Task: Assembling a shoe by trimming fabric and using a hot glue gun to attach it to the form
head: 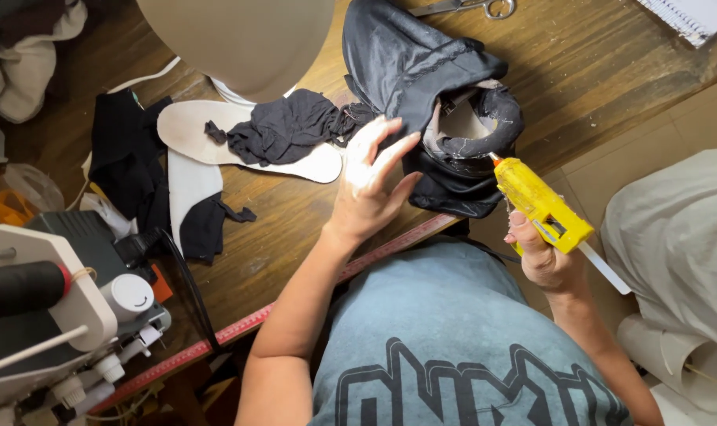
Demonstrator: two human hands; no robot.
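Observation:
My right hand [541,256] grips a yellow hot glue gun [541,203], its nozzle touching the edge of a padded shoe piece wrapped in black fabric [484,126]. My left hand [368,183] is spread flat with fingers apart, pressing the black fabric [405,63] beside that piece at the table's edge. A glue stick pokes out of the back of the gun.
A white insole [186,130] with a crumpled black cloth [289,126] on it lies to the left. Scissors [469,8] rest at the far edge. A sewing machine [51,315] with a black thread spool stands at lower left. A red ruler [248,322] runs along the wooden table's edge.

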